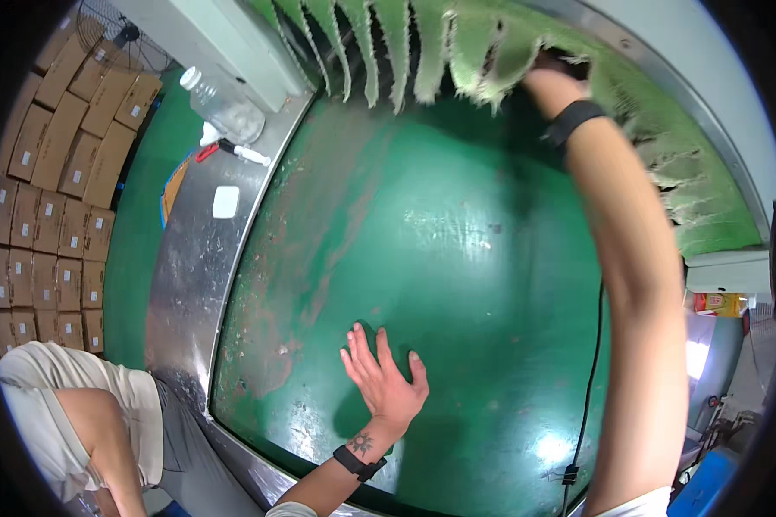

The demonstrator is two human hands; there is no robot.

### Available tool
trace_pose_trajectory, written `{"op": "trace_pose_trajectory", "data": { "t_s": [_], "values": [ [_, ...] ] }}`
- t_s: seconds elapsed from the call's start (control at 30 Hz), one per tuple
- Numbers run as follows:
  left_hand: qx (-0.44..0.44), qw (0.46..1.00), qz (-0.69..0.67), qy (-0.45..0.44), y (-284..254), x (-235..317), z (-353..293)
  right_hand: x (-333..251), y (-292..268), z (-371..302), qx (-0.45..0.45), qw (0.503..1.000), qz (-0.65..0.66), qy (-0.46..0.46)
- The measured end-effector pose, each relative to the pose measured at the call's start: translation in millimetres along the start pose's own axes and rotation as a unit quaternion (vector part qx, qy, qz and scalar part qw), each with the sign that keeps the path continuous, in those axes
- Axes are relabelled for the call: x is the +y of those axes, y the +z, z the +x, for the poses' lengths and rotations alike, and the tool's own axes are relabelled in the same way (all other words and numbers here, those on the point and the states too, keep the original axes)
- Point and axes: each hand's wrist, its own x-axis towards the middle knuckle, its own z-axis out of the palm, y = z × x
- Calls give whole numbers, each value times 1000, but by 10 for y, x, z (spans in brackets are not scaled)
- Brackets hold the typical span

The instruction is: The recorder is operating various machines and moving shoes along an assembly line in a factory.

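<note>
A worn green conveyor belt (457,284) fills the middle of the view. My left hand (384,379) is over its near part, fingers spread, holding nothing; a black band circles the wrist. At the far side hangs a frayed green strip curtain (466,60), cut into ragged strips. My right arm stretches up along the right side, and my right hand (553,89) reaches in through a gap in the curtain. Its fingers are hidden behind the strips and in shadow, so what it touches does not show. Another black band sits on that wrist.
Along the left metal ledge (194,267) are a clear bottle (228,112), a red-handled tool (207,152), a white-and-black pen-like item (246,153) and a white square (226,202). Cartons (52,207) stack farther left. Another person (103,414) is at lower left. A black cable (588,388) runs beside my right arm.
</note>
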Motion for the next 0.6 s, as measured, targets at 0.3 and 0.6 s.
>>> {"op": "trace_pose_trajectory", "data": {
  "t_s": [0.3,0.6],
  "values": [
    [60,997,-32,-23,17,-109,-132,-24,-142,-1950,270,913,129,-276],
    [-79,916,-353,-172,-829,291,-276,-495,-560,-7435,-16,673,634,381]
  ]
}}
